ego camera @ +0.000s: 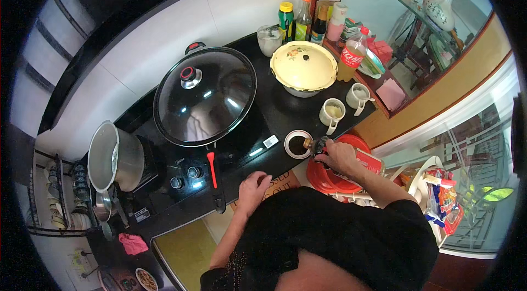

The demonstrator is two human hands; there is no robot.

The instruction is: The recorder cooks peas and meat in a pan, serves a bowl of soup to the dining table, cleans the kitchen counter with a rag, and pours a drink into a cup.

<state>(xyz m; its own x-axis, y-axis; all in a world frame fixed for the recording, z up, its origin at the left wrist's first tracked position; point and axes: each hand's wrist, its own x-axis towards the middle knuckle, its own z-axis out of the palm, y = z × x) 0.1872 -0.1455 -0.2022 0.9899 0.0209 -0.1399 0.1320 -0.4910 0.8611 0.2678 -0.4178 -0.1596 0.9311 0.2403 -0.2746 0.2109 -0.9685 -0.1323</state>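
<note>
My right hand grips a glass bottle with a red label by its neck end. The bottle is tilted, its mouth over the rim of a small white bowl that holds dark liquid. Whether liquid is flowing cannot be told. My left hand holds nothing, fingers loosely bent, near the counter's front edge. A wok with a black domed lid stands on the cooktop, its handle pointing towards me. A red silicone brush lies along that handle. Two white handled cups stand behind the bowl.
A yellow lidded enamel basin, a cola bottle and several seasoning bottles stand at the back right. Red plastic basins are below the right hand. A deep metal pot and a pink cloth are at left.
</note>
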